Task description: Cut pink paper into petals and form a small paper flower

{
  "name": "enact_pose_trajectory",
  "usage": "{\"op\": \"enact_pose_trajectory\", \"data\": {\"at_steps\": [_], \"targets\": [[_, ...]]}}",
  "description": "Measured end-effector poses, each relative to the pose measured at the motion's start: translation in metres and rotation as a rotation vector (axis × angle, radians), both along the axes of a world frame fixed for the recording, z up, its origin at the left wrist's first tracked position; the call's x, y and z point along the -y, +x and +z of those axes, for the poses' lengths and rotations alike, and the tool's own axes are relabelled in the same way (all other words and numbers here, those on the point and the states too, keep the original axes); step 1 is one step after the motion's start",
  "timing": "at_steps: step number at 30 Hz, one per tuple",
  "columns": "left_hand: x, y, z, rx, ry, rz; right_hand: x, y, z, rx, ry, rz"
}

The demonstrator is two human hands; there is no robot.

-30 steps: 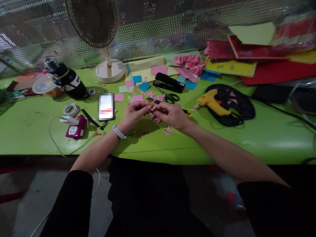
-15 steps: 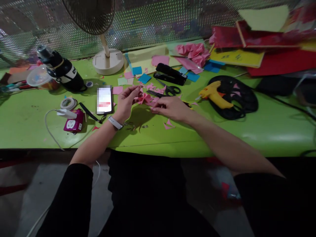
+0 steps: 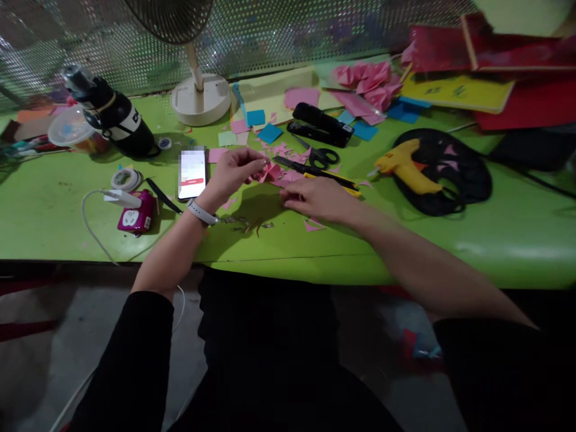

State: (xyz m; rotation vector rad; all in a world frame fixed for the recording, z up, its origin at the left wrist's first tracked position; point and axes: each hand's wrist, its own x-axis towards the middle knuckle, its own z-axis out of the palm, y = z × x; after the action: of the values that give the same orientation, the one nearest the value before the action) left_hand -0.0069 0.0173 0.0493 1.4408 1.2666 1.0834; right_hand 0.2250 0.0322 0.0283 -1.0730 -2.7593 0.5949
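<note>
My left hand (image 3: pixel 234 171) is raised a little above the green table (image 3: pixel 54 210), its fingers pinched on a small folded pink paper piece (image 3: pixel 266 173). My right hand (image 3: pixel 317 199) lies low on the table just right of it, fingers curled down onto pink paper scraps (image 3: pixel 291 177); what it grips, if anything, is hidden. Black scissors (image 3: pixel 315 157) and a yellow-handled cutter (image 3: pixel 330 179) lie just beyond the right hand. A phone (image 3: pixel 192 174) rests left of my left hand.
A stapler (image 3: pixel 320 125), a yellow glue gun (image 3: pixel 407 170) on a black mat, a fan base (image 3: pixel 201 99), a black bottle (image 3: pixel 114 117), tape rolls (image 3: pixel 126 179) and a pink charger (image 3: pixel 135 217) with cable crowd the table. Coloured paper stacks (image 3: pixel 454 90) fill the back right.
My hands were together working one pink piece; they have separated. The left kept the folded piece and the right dropped to the scraps on the table. The view shifted slightly.
</note>
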Motion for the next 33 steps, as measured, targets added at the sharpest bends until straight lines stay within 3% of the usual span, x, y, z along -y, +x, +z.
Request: {"op": "enact_pose_trajectory", "data": {"at_steps": [3, 6, 11, 14, 17, 23, 29, 33], "targets": [[-0.003, -0.014, 0.009, -0.179, -0.176, -0.232, -0.001, 0.003, 0.0, 0.014, 0.042, -0.031], [-0.003, -0.021, 0.013, -0.367, -0.289, -0.351, -0.003, 0.004, -0.003, 0.03, 0.08, -0.058], [0.007, -0.028, 0.026, -0.682, -0.132, -0.28, -0.002, 0.005, 0.001, 0.003, 0.099, -0.053], [0.017, -0.027, 0.034, -0.739, -0.116, -0.498, 0.001, 0.006, 0.007, -0.052, 0.097, -0.055], [0.026, -0.019, 0.029, -0.769, -0.092, -0.639, 0.002, 0.006, 0.008, -0.114, 0.073, -0.065], [0.026, -0.007, 0.01, -0.766, -0.017, -0.692, 0.0, 0.006, 0.005, -0.152, 0.046, -0.078], [0.018, -0.017, 0.024, -0.63, -0.116, -0.758, 0.003, 0.003, 0.014, -0.307, -0.038, -0.098], [0.019, -0.016, 0.033, -0.428, -0.116, -0.653, 0.01, 0.0, 0.018, -0.494, -0.162, -0.197]]}}
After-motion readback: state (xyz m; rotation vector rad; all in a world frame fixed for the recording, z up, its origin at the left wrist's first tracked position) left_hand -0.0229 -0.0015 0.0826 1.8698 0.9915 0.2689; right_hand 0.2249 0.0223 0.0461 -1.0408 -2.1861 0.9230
